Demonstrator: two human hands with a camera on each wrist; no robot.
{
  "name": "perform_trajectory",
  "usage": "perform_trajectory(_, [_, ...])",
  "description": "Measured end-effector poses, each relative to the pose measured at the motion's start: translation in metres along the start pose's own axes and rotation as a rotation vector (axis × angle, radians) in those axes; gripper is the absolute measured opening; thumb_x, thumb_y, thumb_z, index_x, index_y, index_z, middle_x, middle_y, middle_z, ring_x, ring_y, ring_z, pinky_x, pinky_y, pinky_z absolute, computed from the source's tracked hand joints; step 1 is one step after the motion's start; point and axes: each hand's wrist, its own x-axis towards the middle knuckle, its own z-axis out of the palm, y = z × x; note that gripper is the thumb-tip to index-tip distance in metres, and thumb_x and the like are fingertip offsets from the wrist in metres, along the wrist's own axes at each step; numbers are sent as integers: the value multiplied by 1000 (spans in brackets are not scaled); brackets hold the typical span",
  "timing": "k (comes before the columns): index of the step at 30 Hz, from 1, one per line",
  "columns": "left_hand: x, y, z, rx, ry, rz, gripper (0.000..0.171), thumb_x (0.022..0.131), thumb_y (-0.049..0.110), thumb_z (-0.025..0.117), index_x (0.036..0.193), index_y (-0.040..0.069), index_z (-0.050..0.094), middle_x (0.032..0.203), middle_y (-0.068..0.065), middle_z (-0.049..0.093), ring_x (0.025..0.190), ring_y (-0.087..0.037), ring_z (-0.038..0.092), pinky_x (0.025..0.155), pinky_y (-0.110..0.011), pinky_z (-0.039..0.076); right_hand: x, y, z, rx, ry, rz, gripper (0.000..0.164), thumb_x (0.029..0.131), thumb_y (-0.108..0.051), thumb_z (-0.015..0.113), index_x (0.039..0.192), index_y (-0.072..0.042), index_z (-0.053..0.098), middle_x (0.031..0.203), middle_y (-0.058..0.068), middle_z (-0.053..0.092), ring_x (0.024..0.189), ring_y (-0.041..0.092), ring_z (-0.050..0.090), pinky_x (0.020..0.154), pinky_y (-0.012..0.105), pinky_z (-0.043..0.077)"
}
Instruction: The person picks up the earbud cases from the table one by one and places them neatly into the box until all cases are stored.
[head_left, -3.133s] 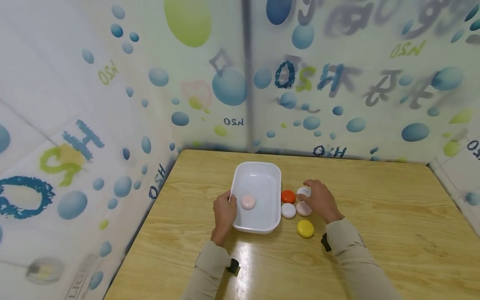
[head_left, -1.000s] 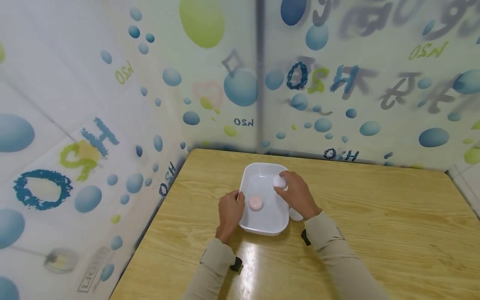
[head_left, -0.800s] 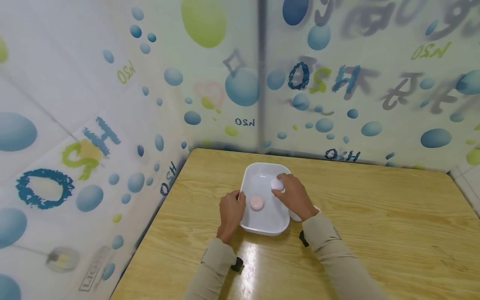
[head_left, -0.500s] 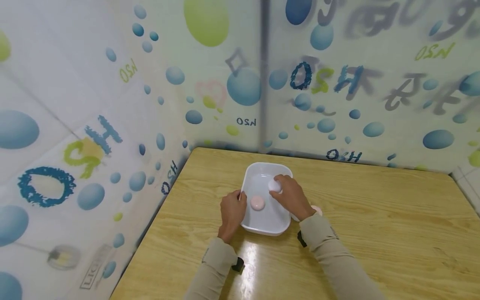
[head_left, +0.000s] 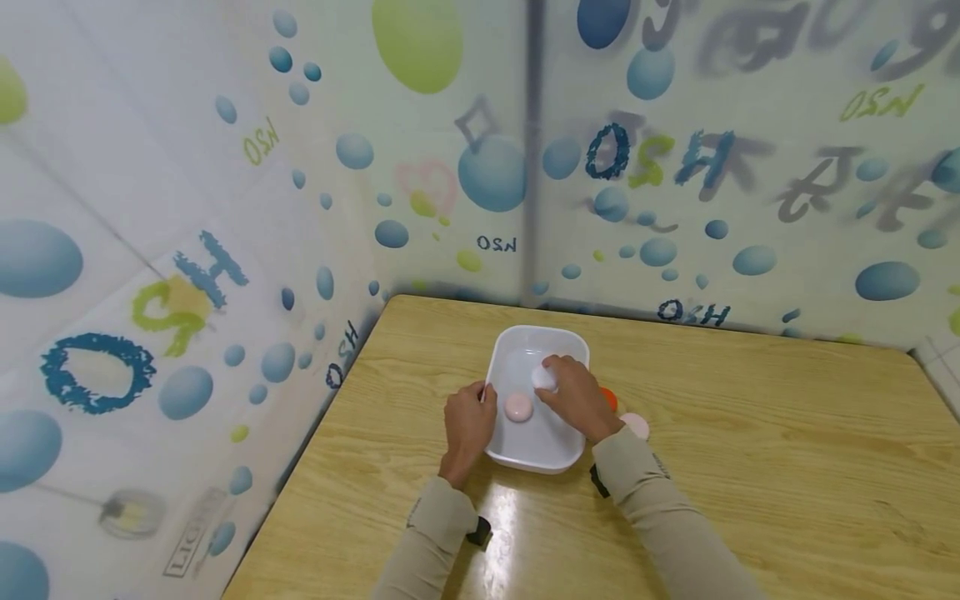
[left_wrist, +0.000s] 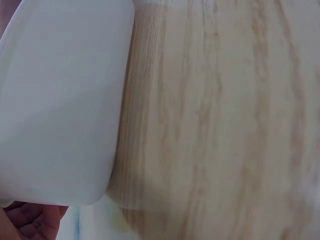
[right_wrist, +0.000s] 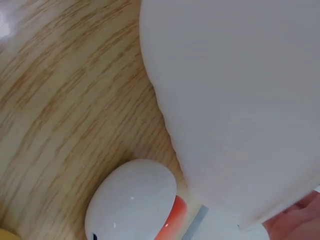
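A white rectangular tray (head_left: pixel 532 446) sits on the wooden table, and my left hand (head_left: pixel 468 423) grips its left rim, thumb on the inner side. My right hand (head_left: pixel 577 398) reaches over the right rim and pinches a smooth white rounded disc (head_left: pixel 543 379) inside the tray outline. Whether this disc touches the tray bottom I cannot tell. Left of it, a pale pink rounded disc (head_left: pixel 518 407) lies in the tray. In the right wrist view, another white disc (right_wrist: pixel 132 200) rests on the table beside the tray wall (right_wrist: pixel 235 100), partly covering an orange disc (right_wrist: pixel 172 219).
Right of the tray, the orange disc (head_left: pixel 609 399) and a second pale pink disc (head_left: pixel 636 425) show past my right wrist. A yellow edge (right_wrist: pixel 7 235) peeks into the right wrist view's corner. Patterned walls (head_left: pixel 720 250) stand behind and left of the table (head_left: pixel 750 433).
My right hand has lifted the white disc from the group on the table, carried it left over the rim, then nearer the pink disc. My left hand keeps its grip on the tray.
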Motion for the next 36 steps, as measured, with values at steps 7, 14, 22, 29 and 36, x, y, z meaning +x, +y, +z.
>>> perform_trajectory(7, [-1,0,1,-3,15,6,17,81,20,56,73,12,69,60,-2,60,54,-18,52,49,-34,41,2,-2,3,-40,-18,-16,45,75,-24,71,110,-1,56,96,13,57,83,24,52,75,36,44])
perform_trajectory(14, [-1,3,-2,-12,-14,-24,20,84,23,55,71,14,68,60,0,60,55,-16,51,50,-32,41,3,-2,6,-75,-10,-24,43,75,-23,71,109,0,56,95,14,58,83,25,53,75,36,45])
perform_trajectory(22, [-1,2,-2,1,0,-15,20,83,21,56,68,14,66,56,-1,57,53,-17,50,49,-32,40,6,-1,10,-72,-23,-24,42,77,-22,69,111,-1,56,105,14,58,92,27,53,82,37,44])
perform_trajectory(29, [0,1,-1,6,6,-15,19,83,21,56,70,13,67,57,-2,58,54,-18,52,50,-33,41,2,0,0,-14,50,-32,36,79,-18,68,110,-2,57,110,15,56,96,29,51,82,40,42])
perform_trajectory(36, [0,0,-1,15,11,-1,20,83,21,56,70,13,67,60,-4,61,55,-20,54,51,-35,43,-9,2,-22,28,115,-24,35,82,-18,65,112,-4,56,114,13,54,105,29,49,87,42,40])
